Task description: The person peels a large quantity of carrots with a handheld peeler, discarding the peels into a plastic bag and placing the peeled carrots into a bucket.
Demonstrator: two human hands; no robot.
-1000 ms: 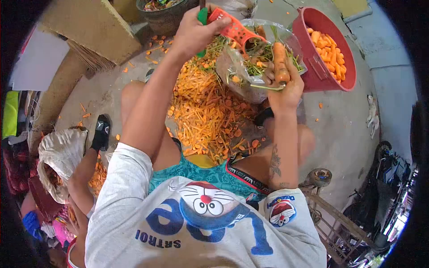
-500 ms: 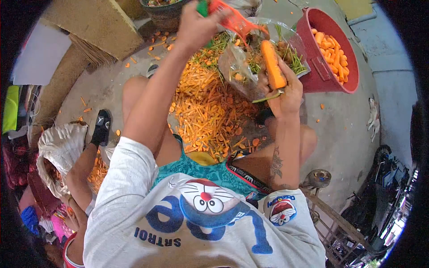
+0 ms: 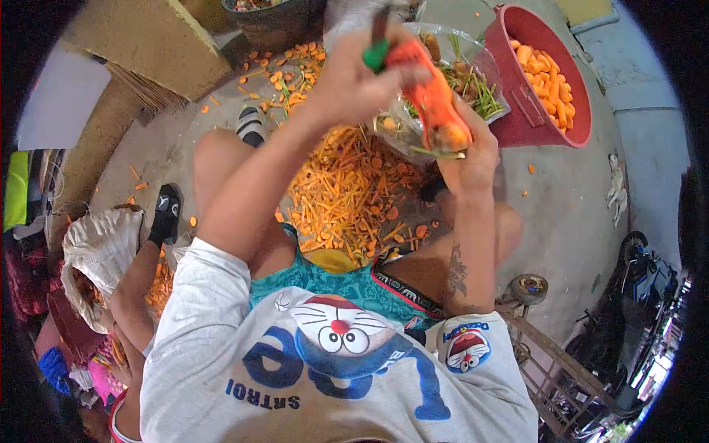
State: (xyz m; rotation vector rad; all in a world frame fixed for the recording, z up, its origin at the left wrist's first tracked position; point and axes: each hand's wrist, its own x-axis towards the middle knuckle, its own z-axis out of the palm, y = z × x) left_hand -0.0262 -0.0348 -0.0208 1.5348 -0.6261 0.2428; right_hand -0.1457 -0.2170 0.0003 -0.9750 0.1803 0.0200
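Observation:
My left hand (image 3: 358, 81), somewhat blurred, is closed on a red-orange peeler (image 3: 428, 92) with holes in its body. A green piece with a dark end (image 3: 375, 55) also shows at this hand. The peeler lies over a carrot (image 3: 452, 137), hiding most of it. My right hand (image 3: 473, 151) grips the carrot from the right side. Behind both hands, a clear plastic bag (image 3: 498, 70) holds green stems and scraps. Below them, a heap of carrot peelings and slices (image 3: 340, 196) covers the floor between my legs.
A red tub (image 3: 509, 66) of peeled carrots stands at the upper right. A dark bucket (image 3: 269, 26) is at the top. At left are a white sack (image 3: 100, 244) and another person's leg (image 3: 136, 284). A wheeled metal frame (image 3: 557, 362) and a cat (image 3: 616, 192) are at right.
My left hand has moved down and right, bringing the peeler from above onto the carrot. The carrot, fully visible before, is now mostly covered. My right hand has stayed nearly in place.

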